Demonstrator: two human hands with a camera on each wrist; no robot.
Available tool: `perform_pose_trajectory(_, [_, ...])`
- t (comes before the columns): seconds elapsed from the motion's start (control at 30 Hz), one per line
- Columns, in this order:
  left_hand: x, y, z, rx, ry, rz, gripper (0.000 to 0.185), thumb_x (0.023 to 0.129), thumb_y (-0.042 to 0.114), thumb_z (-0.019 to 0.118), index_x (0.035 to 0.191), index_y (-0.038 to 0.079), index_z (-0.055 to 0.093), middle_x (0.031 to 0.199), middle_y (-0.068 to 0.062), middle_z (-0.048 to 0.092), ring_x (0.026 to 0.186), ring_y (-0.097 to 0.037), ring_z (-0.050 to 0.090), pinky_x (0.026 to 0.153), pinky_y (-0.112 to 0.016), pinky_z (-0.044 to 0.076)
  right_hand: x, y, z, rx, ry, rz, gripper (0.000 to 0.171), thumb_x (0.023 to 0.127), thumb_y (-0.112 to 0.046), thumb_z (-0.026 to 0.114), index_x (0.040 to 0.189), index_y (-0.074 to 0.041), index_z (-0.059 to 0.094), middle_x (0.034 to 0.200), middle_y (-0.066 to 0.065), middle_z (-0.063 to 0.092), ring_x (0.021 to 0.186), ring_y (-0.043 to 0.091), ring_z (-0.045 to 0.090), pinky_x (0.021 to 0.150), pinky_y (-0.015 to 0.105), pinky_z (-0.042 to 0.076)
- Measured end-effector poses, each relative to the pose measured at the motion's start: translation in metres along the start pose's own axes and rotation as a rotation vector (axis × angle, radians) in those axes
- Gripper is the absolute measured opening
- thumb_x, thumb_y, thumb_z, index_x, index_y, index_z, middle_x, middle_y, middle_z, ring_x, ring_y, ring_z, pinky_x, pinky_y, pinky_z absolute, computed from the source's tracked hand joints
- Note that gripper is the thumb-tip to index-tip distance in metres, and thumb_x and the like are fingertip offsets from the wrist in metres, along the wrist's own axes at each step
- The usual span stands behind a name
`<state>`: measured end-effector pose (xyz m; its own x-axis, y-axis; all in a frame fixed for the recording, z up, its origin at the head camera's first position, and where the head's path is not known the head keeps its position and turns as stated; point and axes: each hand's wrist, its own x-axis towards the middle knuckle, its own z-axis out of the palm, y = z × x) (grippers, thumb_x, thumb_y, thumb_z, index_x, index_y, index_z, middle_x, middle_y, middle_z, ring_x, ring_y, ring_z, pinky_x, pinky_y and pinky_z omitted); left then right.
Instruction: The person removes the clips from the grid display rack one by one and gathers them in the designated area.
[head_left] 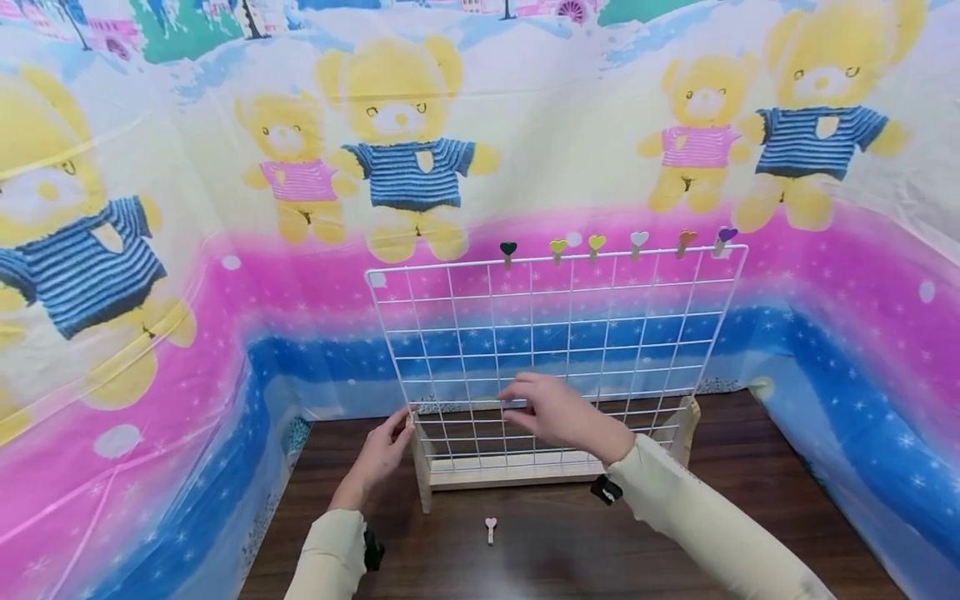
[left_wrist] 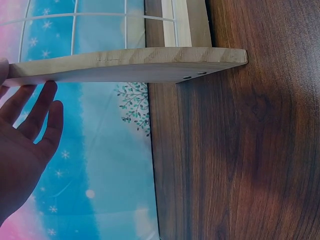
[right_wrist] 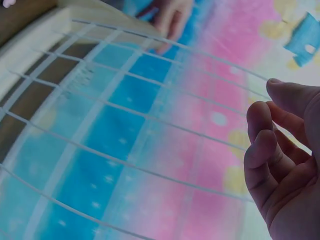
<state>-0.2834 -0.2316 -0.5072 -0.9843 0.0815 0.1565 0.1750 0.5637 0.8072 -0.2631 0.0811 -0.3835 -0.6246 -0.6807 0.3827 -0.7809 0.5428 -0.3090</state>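
A white wire grid panel [head_left: 529,360] stands upright in a wooden stand [head_left: 517,474] on the dark table. My left hand [head_left: 382,454] holds the stand's left upright [left_wrist: 125,62], thumb on one side and fingertips against the other. In front of the grid's middle hovers my right hand [head_left: 558,412], fingers loosely bent, with nothing visible between thumb and fingertips. Along the top wire sit small heart clothespins: dark green [head_left: 508,250], two yellow [head_left: 557,247], white [head_left: 639,242], orange [head_left: 687,240] and purple [head_left: 724,237]. A pale pink heart clothespin [head_left: 491,527] lies on the table before the stand.
Behind and on both sides hangs a cloth backdrop [head_left: 555,125] printed with teddy bears and pink and blue bands. Its lower edge meets the brown wooden table [head_left: 420,558]. The stand's right upright [head_left: 686,425] is beyond my right forearm.
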Motion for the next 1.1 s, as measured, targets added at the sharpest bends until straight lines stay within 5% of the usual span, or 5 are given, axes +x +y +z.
perform_pose_trajectory(0.77, [0.000,-0.003,0.000,-0.009,0.001,0.007,0.042,0.100,0.012,0.049,0.141,0.012,0.046,0.125,-0.019,0.057,0.112,-0.031,0.055,0.089,-0.047,0.046,0.053,-0.030,-0.118,-0.020,0.491,-0.072,0.027,0.083,-0.010,0.074,0.108,-0.001,0.069,0.099,0.011,0.064,0.054,0.011,0.047,0.053,0.025,0.045])
perform_pose_trajectory(1.1, [0.001,-0.003,0.000,0.000,-0.011,-0.012,0.042,0.100,0.013,0.049,0.141,0.014,0.045,0.124,-0.018,0.057,0.111,-0.030,0.055,0.088,-0.047,0.047,0.073,-0.039,-0.136,-0.010,0.485,0.059,0.030,0.087,-0.010,0.070,0.116,-0.003,0.066,0.107,0.008,0.062,0.056,0.012,0.057,0.053,0.026,0.049])
